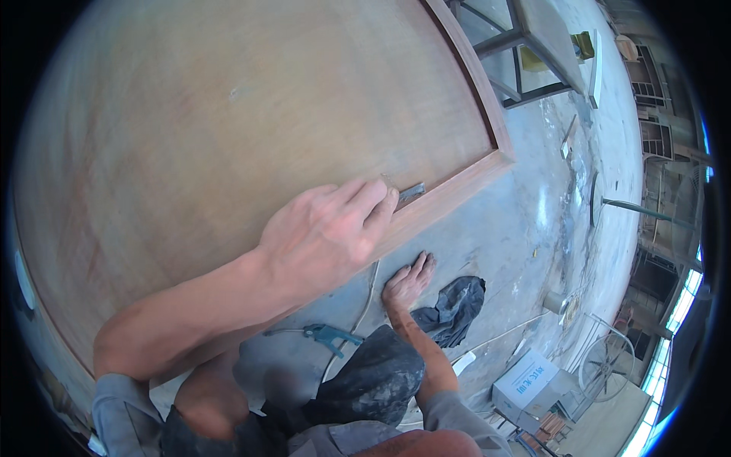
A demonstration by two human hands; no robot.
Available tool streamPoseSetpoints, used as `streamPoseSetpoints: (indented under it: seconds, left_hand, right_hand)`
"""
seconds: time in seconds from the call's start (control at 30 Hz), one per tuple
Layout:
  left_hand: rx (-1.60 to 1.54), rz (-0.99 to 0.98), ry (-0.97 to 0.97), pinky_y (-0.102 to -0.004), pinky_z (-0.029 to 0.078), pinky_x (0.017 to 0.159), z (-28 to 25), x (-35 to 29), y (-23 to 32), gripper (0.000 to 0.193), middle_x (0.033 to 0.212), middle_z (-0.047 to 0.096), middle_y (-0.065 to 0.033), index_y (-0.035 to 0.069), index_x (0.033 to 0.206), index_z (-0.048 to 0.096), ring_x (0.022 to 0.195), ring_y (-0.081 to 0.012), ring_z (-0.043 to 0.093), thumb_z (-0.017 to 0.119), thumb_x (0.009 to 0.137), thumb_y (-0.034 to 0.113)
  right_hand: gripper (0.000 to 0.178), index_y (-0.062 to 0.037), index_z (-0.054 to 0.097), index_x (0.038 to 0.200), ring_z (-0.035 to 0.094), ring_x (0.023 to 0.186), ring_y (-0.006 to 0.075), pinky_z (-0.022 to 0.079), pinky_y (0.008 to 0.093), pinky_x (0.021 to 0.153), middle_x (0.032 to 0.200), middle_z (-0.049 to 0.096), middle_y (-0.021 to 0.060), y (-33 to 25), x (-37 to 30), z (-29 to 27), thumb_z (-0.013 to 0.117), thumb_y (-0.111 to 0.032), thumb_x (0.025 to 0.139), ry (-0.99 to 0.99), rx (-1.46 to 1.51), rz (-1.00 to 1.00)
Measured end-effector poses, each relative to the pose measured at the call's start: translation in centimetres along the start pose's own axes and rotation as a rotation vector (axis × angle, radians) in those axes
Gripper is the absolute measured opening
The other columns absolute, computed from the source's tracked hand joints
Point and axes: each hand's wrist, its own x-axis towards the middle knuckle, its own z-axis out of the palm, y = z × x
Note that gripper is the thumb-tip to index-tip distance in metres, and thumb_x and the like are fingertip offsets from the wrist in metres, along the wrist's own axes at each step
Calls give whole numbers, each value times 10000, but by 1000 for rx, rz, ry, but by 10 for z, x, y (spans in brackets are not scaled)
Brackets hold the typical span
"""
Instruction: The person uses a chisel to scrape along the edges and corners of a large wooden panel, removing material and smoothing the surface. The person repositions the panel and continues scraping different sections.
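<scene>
My left hand (327, 228) is closed around a small flat grey metal strip (412, 191), whose end sticks out past the fingertips. The rest of the strip is hidden in the hand, so its kind does not show. The strip lies at the inner edge of the raised wooden rim (449, 186) of a large brown wooden panel (228, 137), close to its corner. A few light crumbs lie beside the fingers. Beyond the rim, my right hand (410, 282) is spread flat on the grey floor (502, 228), holding nothing. Next to it lies a crumpled black cloth or bag (457, 308).
A teal tool (331, 335) with a thin rod lies near my knee, beside a pale cord (371, 293). A metal-framed stand (525, 38) stands past the panel's corner. At the lower right are a grey box (525, 385), a metal can (556, 302) and a spoked wheel (607, 368).
</scene>
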Motion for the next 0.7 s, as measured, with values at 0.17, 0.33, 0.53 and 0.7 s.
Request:
streamPoseSetpoints:
  seconds: [0.17, 0.33, 0.53, 0.7]
  left_hand:
    - [14, 11, 23, -356, 577, 678, 12, 16, 0, 453, 964, 572, -110, -71, 1242, 657, 851, -244, 659, 643, 819, 88]
    - [23, 22, 21, -352, 583, 683, 19, 31, 0, 437, 965, 579, -117, -67, 1221, 658, 869, -249, 669, 646, 814, 91]
    - [32, 34, 19, -356, 596, 699, 28, 47, -1, 435, 965, 594, -123, -66, 1213, 657, 887, -256, 680, 648, 804, 84]
    - [37, 34, 25, -357, 603, 699, 32, 57, -2, 425, 947, 601, -125, -67, 1198, 660, 887, -262, 688, 648, 797, 73]
  right_hand:
    - [612, 62, 388, 1560, 291, 1518, 495, 209, 572, 1272, 1611, 366, 306, 0, 1, 0, 473, -165, 998, 0, 14, 13]
    - [625, 60, 391, 1557, 290, 1517, 502, 208, 576, 1273, 1606, 372, 308, -2, 1, 1, 494, -151, 978, 4, 27, 20]
    - [612, 62, 397, 1553, 288, 1520, 499, 210, 575, 1272, 1608, 370, 310, -7, 0, -1, 488, -151, 986, -3, 38, 35]
    - [592, 66, 400, 1551, 292, 1518, 499, 212, 576, 1268, 1608, 364, 318, -9, -1, -1, 463, -161, 1007, -16, 39, 40]
